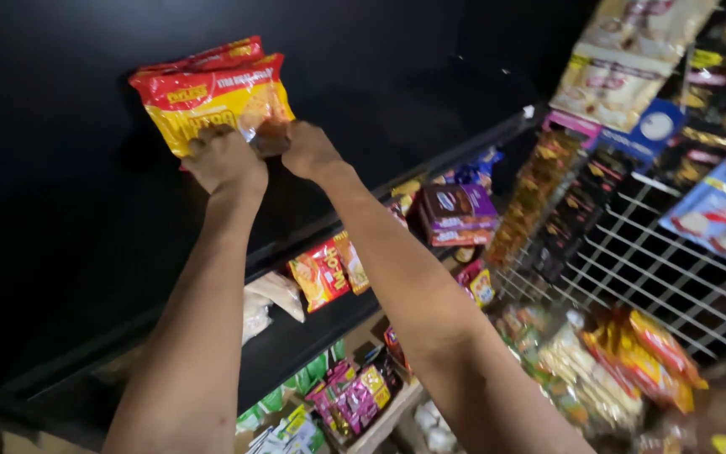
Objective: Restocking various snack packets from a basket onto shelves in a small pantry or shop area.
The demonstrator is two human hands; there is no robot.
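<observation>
Up top, dark shelf (pixel 86 252): the biggest surface before you; it slopes from lower left to upper right, and its top is bare black apart from the packets you hold, so you have open room on every side of them.
Shelf edge: the front lip runs just under your forearms, with more packets tucked beneath it.
Wire rack (pixel 640 269): stands to your right, well apart from your hands, hung with snack bags.
Your arms: both reach up and forward, side by side, forearms nearly parallel, wrists close together.
Red and yellow packets (pixel 212 92): a small stack, two at least, lying on the shelf top, tilted, lower edge toward you.
Left hand (pixel 227 160): knuckles up, fingers curled shut on the packets' lower left edge.
Right hand (pixel 308 150): just beside the left, fingers pinched on the lower right corner.
Purple boxes (pixel 457 212): on the lower shelf, right of your right forearm, clear of it.
</observation>
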